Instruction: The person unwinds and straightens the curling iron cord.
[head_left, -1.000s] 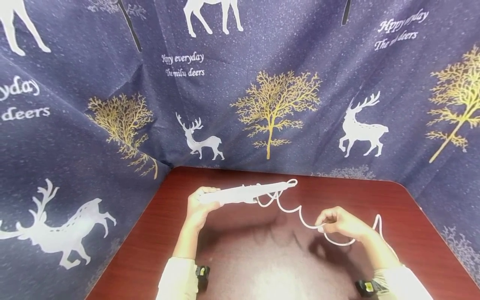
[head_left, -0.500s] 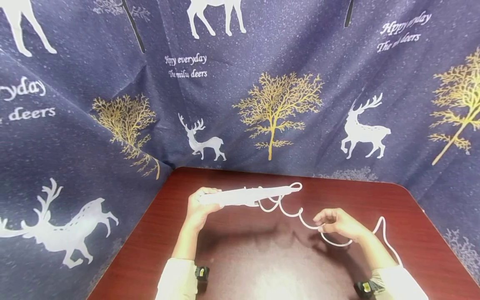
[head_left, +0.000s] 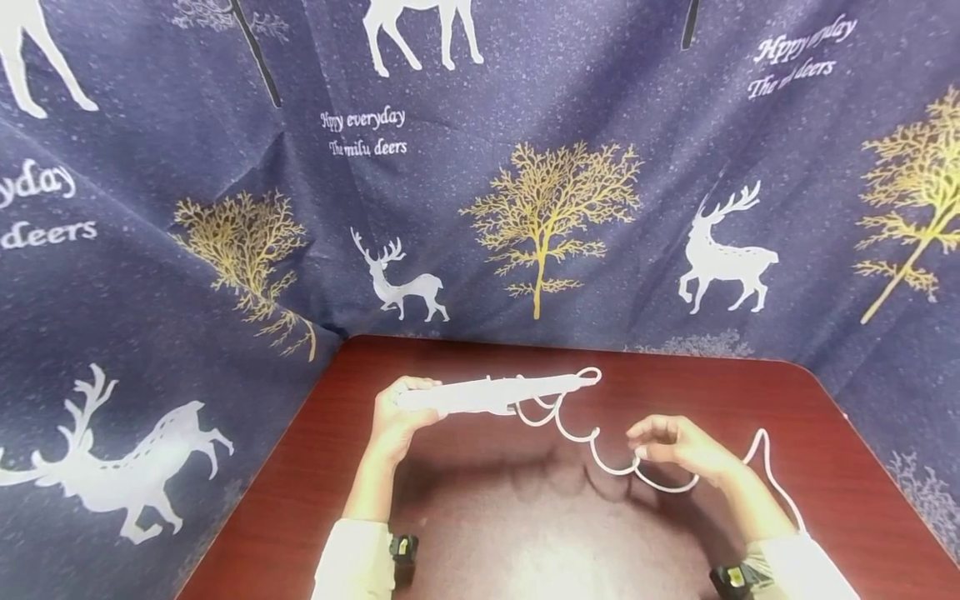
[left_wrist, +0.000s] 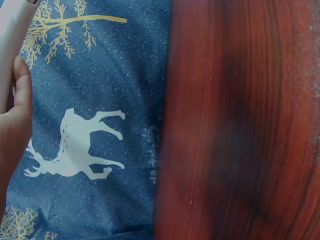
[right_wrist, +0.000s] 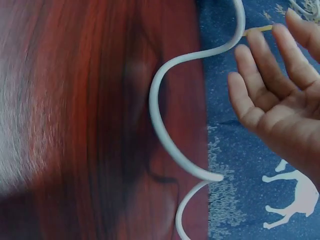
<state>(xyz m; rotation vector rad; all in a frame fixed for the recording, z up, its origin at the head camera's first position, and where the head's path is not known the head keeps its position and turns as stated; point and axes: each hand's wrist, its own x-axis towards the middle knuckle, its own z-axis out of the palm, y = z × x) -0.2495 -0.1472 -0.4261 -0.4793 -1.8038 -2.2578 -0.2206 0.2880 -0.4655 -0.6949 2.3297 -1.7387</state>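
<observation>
My left hand (head_left: 396, 417) grips the left end of a long white power strip (head_left: 487, 393), thumb on the near side and fingers on the far side. The strip is held nearly level above the table, its print and sockets lost in glare. From its right end a white cord (head_left: 615, 472) loops and hangs in waves towards the right. Close by that cord is my right hand (head_left: 678, 442), fingers loosely bent and apart. In the right wrist view the palm holds nothing, and the cord (right_wrist: 157, 107) runs past the fingertips.
A dark red wooden table (head_left: 480, 517) lies beneath both hands. Blue cloth (head_left: 480, 208) printed with deer and trees hangs behind and at the sides. More cord (head_left: 780, 492) bends up beside the right forearm. Each wrist wears a small black camera.
The right fingers pinched the cord a second ago and have since let go. The cord's middle has sagged lower. The left hand and the power strip have hardly moved.
</observation>
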